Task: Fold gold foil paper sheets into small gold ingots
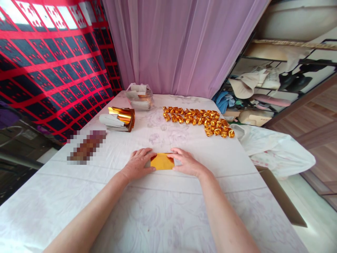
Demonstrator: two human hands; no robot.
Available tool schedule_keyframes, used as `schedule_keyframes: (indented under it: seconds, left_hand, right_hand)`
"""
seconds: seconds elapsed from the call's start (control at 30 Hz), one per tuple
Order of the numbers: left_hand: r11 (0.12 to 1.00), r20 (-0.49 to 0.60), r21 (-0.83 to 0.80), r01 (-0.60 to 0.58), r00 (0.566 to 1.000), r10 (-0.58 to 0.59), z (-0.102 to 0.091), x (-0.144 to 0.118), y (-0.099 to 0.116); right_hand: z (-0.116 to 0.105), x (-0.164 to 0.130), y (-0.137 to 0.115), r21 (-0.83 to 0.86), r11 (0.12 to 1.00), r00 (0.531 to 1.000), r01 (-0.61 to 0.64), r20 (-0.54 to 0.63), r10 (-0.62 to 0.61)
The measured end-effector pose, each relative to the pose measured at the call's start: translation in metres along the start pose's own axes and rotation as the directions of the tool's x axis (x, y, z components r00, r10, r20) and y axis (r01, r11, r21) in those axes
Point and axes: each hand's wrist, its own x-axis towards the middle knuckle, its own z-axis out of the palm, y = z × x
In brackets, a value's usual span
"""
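A small sheet of gold foil paper point(162, 161) lies on the table in front of me, shiny gold in the middle with pale grey ends. My left hand point(139, 163) grips its left end, thumb at the near edge and fingers at the far edge. At the right end my right hand point(186, 163) holds it in the same way. Beyond my hands, to the right, folded gold foil ingots point(197, 117) sit in rows. Back left, a stack of gold and grey foil sheets point(119, 119) stands curled over.
Behind the stack is a clear plastic bag point(139, 96) with more sheets. A pixelated patch point(86, 147) covers something at the left. A pale cloth covers the table point(163, 218). A white plastic bag point(279, 149) hangs by the right edge, near a shelf point(276, 63) with shoes.
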Motion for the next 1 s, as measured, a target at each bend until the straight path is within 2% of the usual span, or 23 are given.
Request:
schedule_keyframes:
  seconds: [0.13, 0.27, 0.33, 0.4, 0.43, 0.47, 0.57, 0.73, 0.87, 1.0]
  left_hand:
    - [1.000, 0.026, -0.005, -0.010, 1.000, 0.010, -0.004, 0.001, -0.002]
    - [1.000, 0.032, 0.002, 0.012, 0.999, -0.012, -0.004, 0.002, 0.000]
    - [1.000, 0.024, 0.005, 0.015, 1.000, -0.015, -0.003, 0.002, 0.000]
    - [1.000, 0.014, 0.006, 0.017, 1.000, -0.017, -0.002, 0.002, -0.001]
    - [1.000, 0.013, 0.007, 0.018, 1.000, -0.018, -0.001, 0.002, -0.001]
    - [1.000, 0.011, 0.009, 0.020, 1.000, -0.020, -0.001, 0.002, -0.001]
    - [1.000, 0.009, 0.027, 0.013, 1.000, -0.013, -0.001, 0.004, -0.001]
    - [0.998, 0.038, 0.060, -0.023, 0.999, 0.021, -0.006, 0.013, 0.001]
    - [0.997, 0.066, 0.055, -0.046, 0.997, 0.042, -0.007, 0.021, 0.001]
    - [0.998, 0.096, 0.044, -0.038, 0.995, 0.034, -0.005, 0.023, 0.000]
  right_hand:
    - [0.006, -0.001, 0.007, 0.007, 1.000, 0.999, 0.018, -0.039, -0.018]
    - [0.022, -0.004, 0.015, 0.013, 0.997, 0.975, 0.082, -0.209, -0.078]
    - [0.032, -0.008, 0.013, 0.027, 0.997, 0.933, 0.077, -0.354, -0.063]
    - [0.041, -0.016, 0.003, -0.023, 0.999, 0.850, 0.037, -0.525, -0.044]
    - [0.046, -0.021, -0.004, -0.075, 0.997, 0.812, 0.015, -0.581, -0.056]
    - [0.050, -0.025, -0.012, -0.130, 0.991, 0.800, 0.012, -0.593, -0.088]
    - [0.064, -0.036, -0.036, -0.270, 0.961, 0.861, 0.064, -0.471, -0.190]
    - [0.076, -0.038, -0.051, -0.281, 0.959, 0.934, -0.020, -0.348, -0.083]
    - [0.075, -0.043, -0.046, -0.286, 0.955, 0.952, -0.075, -0.306, -0.017]
    - [0.072, -0.055, -0.038, -0.292, 0.943, 0.940, -0.162, -0.335, 0.058]
